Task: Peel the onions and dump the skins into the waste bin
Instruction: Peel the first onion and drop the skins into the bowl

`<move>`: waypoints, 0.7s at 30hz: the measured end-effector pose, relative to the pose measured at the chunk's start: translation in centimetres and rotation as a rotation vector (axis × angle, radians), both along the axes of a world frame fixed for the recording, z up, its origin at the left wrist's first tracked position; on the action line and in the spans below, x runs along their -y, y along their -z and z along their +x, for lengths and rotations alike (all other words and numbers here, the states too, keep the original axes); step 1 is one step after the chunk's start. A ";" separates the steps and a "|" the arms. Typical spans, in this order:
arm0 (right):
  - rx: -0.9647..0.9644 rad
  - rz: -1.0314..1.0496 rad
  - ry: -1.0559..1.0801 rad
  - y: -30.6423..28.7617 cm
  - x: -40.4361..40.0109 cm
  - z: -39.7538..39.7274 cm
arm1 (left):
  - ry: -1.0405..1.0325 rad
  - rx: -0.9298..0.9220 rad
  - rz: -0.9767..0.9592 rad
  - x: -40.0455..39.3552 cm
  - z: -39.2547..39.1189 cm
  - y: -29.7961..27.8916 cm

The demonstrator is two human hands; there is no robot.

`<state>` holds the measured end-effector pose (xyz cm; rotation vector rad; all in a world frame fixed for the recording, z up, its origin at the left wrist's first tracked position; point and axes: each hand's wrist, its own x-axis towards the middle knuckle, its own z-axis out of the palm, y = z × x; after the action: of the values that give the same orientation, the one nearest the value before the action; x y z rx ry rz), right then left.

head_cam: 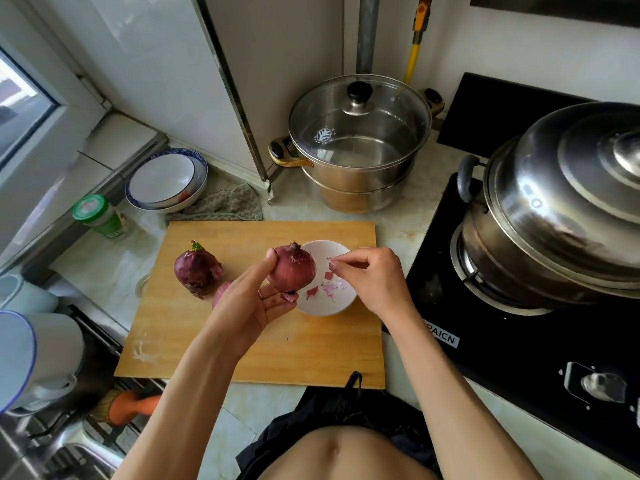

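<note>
While we look down from the head camera, the left hand (254,299) grips a red onion (291,268) above the wooden cutting board (242,341), thumb up along its left side and the fingers curled underneath. That onion hangs over the left rim of a small white bowl (327,303), still wearing most of its dark skin. Just to the right of it, we see the right hand (372,278) hovering over the bowl, thumb and fingertips pressed together on a thin scrap of onion skin (331,260), very near the onion's right flank; whether the scrap is still attached to the onion we cannot tell. Down in the bowl lie several pink skin flakes (329,287), directly below both hands.

Left of the held onion, a second red onion (197,271) sits on the board with a small green sprout at its top, well clear of both hands. Peeking out behind the left wrist is a third onion (221,292), mostly hidden.

Around the board on the pale table (408,233), we have a steel pot with a glass lid (360,140) at the back, stacked plates (166,181) at the back left with a green-capped jar (98,214) beside them, and a crumpled cloth (225,204) just behind the board. At the right, a large covered steel pot (554,209) stands on the black stove (519,341).
</note>
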<state>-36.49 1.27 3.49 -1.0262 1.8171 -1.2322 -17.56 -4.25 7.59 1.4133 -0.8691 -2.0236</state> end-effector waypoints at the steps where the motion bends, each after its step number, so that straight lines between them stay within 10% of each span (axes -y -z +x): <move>1: 0.006 -0.004 0.000 -0.2 -0.1 0.0 | 0.004 -0.003 -0.001 0.0 0.0 0.0; 21: 0.039 -0.274 -0.201 -1.5 0.0 0.7 | 0.120 -0.021 0.023 0.1 -0.3 -0.4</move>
<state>-35.84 1.29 5.03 -1.2919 1.5002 -1.3895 -17.86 -4.39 8.00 1.3793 -0.9448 -2.1397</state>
